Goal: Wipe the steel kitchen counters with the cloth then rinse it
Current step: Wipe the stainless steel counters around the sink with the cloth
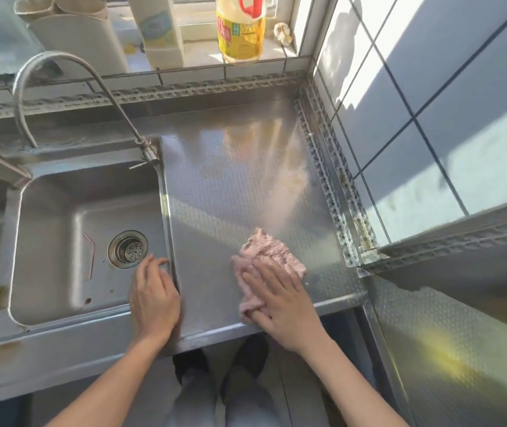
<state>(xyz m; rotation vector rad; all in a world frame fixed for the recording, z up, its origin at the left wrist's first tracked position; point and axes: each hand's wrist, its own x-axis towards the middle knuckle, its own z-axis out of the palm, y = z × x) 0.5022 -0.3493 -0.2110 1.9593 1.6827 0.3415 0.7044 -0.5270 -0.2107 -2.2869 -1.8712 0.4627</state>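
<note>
Single head-worn wide-angle view, looking steeply down and forward from standing height over the front edge of the steel counter point(240, 180). Close range: both forearms enter from the bottom edge, sink point(61, 229) at left, tiled wall point(431, 112) at right, windowsill point(203, 57) along top.
</note>
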